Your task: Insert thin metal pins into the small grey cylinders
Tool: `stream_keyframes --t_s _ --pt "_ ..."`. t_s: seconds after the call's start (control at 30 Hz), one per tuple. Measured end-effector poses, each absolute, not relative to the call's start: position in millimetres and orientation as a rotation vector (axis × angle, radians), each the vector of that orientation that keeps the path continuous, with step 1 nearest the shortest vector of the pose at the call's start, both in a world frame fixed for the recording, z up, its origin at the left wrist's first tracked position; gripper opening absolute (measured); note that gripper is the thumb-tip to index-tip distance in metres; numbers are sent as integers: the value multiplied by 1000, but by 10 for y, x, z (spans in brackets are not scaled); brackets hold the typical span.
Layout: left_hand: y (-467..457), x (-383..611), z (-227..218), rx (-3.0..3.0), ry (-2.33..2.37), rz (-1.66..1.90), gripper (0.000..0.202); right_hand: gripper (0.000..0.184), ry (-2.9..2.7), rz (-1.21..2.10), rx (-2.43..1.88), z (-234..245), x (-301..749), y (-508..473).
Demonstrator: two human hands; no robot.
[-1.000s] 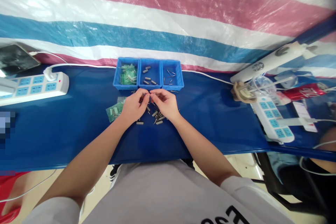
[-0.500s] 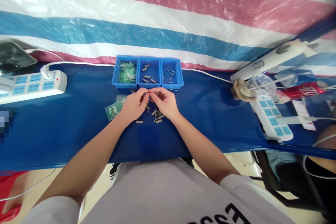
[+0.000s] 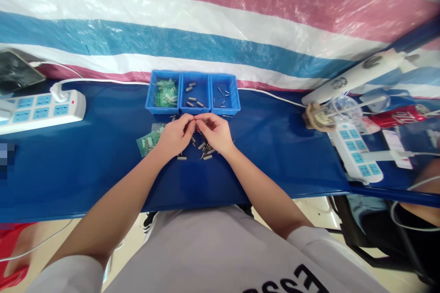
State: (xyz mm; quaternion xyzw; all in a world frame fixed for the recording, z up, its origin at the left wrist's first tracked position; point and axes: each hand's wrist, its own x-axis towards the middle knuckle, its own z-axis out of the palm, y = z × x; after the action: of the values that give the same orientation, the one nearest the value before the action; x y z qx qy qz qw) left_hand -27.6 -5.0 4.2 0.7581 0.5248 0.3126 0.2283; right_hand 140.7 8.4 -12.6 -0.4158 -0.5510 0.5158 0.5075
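Observation:
My left hand (image 3: 174, 136) and my right hand (image 3: 215, 132) meet fingertip to fingertip over the blue table (image 3: 85, 165), both pinched on a small metal part too tiny to name. Below them lies a scatter of small grey metal sleeves and pins (image 3: 203, 151). A clear bag of green parts (image 3: 148, 140) lies just left of my left hand. Behind the hands stand three joined blue bins: the left bin (image 3: 150, 99) holds green bagged parts, the middle bin (image 3: 183, 97) grey sleeves, the right bin (image 3: 235, 99) thin pins.
A white power strip (image 3: 37, 110) with a plug lies far left, beside a phone (image 3: 15, 72). At the right are another power strip (image 3: 357, 151), a white fan-like device (image 3: 347, 80), a red can (image 3: 395, 117) and cables. A striped tarp (image 3: 220, 23) hangs behind the table.
The hands stay pinched together in nearly the same spot; the view has shifted slightly, so the bins and hands sit a little higher in the picture.

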Motion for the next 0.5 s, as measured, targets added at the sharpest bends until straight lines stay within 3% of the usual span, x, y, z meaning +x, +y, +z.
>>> stream_keyframes --t_s 0.5 --pt "-52 -271 58 2091 1457 842 25 23 -1341 1255 -1011 -114 1413 83"
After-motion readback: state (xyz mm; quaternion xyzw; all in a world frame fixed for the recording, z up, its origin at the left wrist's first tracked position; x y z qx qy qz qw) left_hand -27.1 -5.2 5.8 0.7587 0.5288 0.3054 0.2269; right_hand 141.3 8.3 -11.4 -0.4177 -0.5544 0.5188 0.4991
